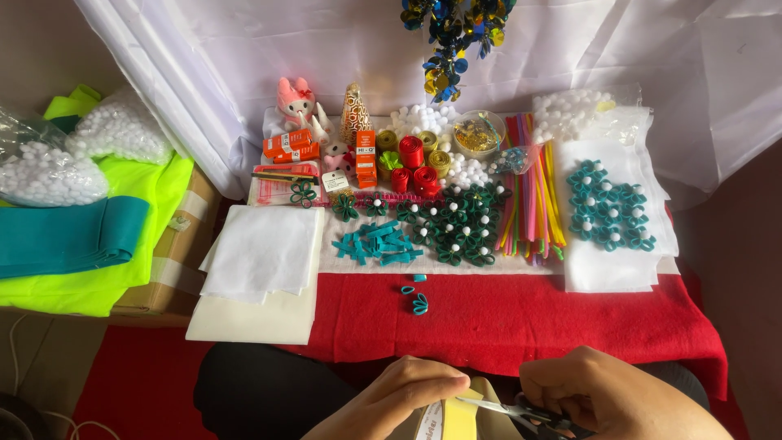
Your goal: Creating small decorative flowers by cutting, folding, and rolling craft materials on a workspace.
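Green felt flowers (458, 222), teal strips (379, 243) and pipe cleaners (533, 191) are crowding the back of the bench (505, 314), leaving its red front edge mostly open. Below it, the left hand (403, 399) is pinching a yellow strip (459, 417) while the right hand (607, 395) is gripping scissors (509, 410). White cloth (611, 49) is hanging behind.

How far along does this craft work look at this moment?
Done: many teal felt flowers and dark green ones lie finished. In hand: the left hand holds a yellow sheet while the right hand cuts it with scissors. Left: loose teal strips and three small loops remain unassembled.
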